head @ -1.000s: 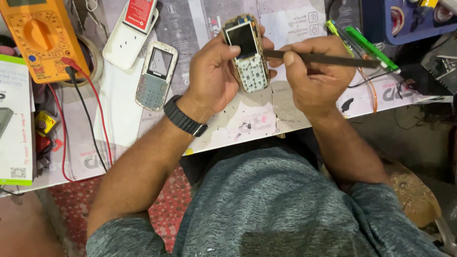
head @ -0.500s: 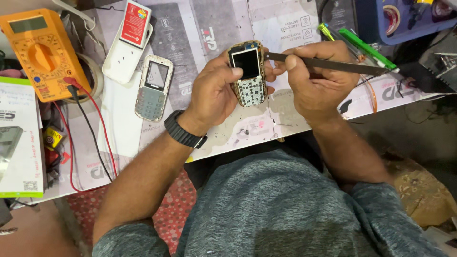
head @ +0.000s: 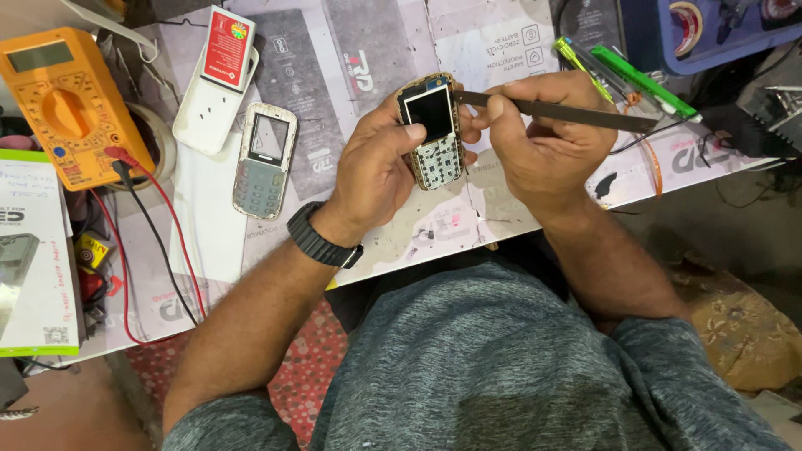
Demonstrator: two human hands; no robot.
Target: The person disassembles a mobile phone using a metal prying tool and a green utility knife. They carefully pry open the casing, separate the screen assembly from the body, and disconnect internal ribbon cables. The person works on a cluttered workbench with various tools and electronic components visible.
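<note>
My left hand (head: 378,163) grips an opened phone body (head: 430,134) with a dark screen and a bare keypad board, held upright over the mat. My right hand (head: 547,138) holds dark metal tweezers (head: 576,113) whose tip rests at the phone's upper right edge. A black watch (head: 322,242) is on my left wrist. The phone's grey front cover (head: 264,160) with its keypad lies on the mat to the left.
An orange multimeter (head: 63,100) with red and black leads sits at the far left. A white charger with a red label (head: 215,79) lies above the cover. Green pens (head: 639,79) and a blue tray (head: 718,29) are at the right. A printed box (head: 33,250) sits at the left edge.
The phone and both hands have shifted slightly down and toward the table centre. The tweezers' tip stays at the phone's top right edge.
</note>
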